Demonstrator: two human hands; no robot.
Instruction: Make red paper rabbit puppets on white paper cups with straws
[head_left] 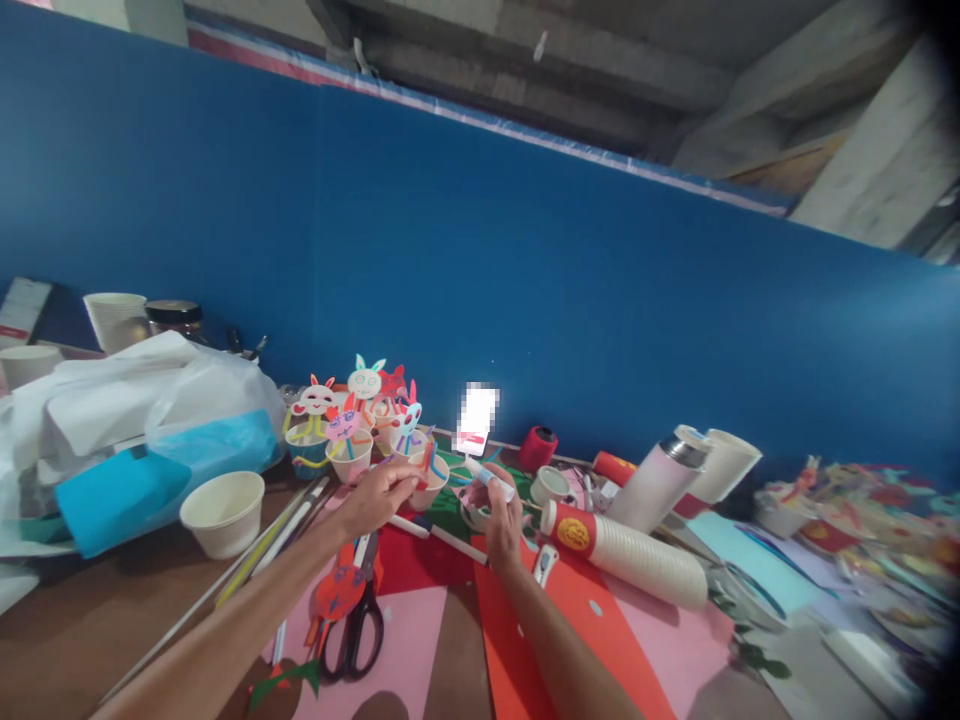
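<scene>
My left hand (384,498) is closed, pinching a small red paper strip (426,462) at the rim of a white paper cup (430,492). In my right hand (501,520) is a slim white tube (489,479), tilted, its tip pointing up and left toward that cup; whether it is glue or a marker I cannot tell. Just behind my left hand stand several paper cups with bunny-faced paper figures (365,380) on bent coloured limbs. Below my hands lie black-handled scissors (354,632) and a round red paper face (340,594).
Red paper sheets (577,640) cover the table's middle. On the right lie a stack of paper cups (645,560), a thermos (660,480) and a cutter (546,566). Left are a white bowl (223,512) and plastic bags (142,420). A lit phone (477,418) leans against the blue partition (480,230).
</scene>
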